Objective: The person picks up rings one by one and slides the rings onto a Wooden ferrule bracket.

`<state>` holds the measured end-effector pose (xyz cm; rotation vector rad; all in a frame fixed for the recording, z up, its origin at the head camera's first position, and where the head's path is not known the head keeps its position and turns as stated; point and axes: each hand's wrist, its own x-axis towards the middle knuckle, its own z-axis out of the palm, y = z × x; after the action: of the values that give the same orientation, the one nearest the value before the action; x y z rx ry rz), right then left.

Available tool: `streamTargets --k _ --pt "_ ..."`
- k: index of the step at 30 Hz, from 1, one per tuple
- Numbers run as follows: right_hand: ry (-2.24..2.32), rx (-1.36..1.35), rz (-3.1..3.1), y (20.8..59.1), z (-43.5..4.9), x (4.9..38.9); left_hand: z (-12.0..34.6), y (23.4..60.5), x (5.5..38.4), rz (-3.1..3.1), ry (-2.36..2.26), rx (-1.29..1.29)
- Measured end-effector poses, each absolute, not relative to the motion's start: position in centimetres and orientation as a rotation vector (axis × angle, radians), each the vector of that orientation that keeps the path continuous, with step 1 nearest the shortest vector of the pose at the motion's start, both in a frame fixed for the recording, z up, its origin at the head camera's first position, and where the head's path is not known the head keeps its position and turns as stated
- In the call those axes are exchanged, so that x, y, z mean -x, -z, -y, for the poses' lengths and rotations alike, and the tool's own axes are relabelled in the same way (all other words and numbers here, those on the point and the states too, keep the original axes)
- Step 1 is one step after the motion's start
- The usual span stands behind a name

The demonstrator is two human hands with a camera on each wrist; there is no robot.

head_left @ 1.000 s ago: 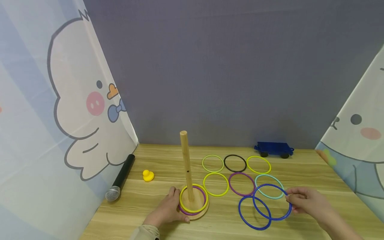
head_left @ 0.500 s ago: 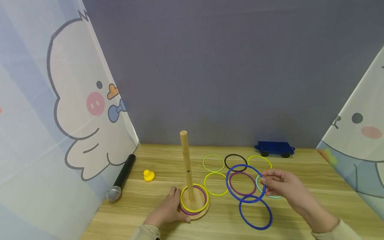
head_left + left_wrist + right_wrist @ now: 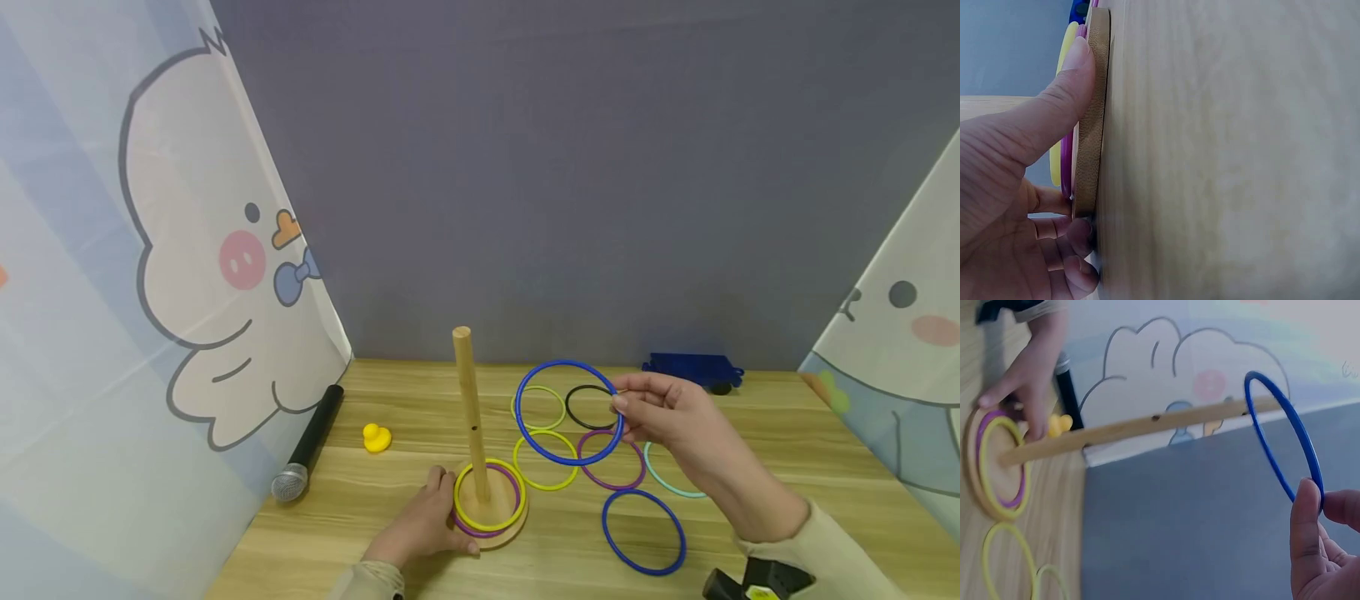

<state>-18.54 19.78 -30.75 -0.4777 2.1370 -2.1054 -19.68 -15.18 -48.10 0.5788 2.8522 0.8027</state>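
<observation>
Blue ring [image 3: 566, 362] carried leftward and higher since the earlier frame, right hand [image 3: 667, 417] moving with it; left hand [image 3: 427, 521] in the same place. Right grip: thumb and fingers pinching the ring's right edge. Ring is off the surface [image 3: 322, 554], to the right of the upright wooden peg [image 3: 471, 408], apart from it in the head view; it overlaps the peg's tip in the right wrist view, contact not determinable. Left grip: thumb and curled fingers holding the rim of the round wooden base [image 3: 495, 502]. Stacked yellow ring [image 3: 491, 530] and purple ring [image 3: 982, 428] lie around the peg, yellow uppermost. Second blue ring [image 3: 633, 492] lies flat, nearer the person.
</observation>
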Motion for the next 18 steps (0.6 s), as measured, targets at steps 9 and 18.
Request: streamTargets --k 9,18 --pt "2.192 0.541 -2.151 27.9 -17.0 18.5 15.0 48.2 19.8 -2.859 -0.784 -0.588" --pt "2.345 0.627 -2.004 26.5 -13.6 18.7 15.1 48.0 19.8 -2.852 -0.782 -0.576"
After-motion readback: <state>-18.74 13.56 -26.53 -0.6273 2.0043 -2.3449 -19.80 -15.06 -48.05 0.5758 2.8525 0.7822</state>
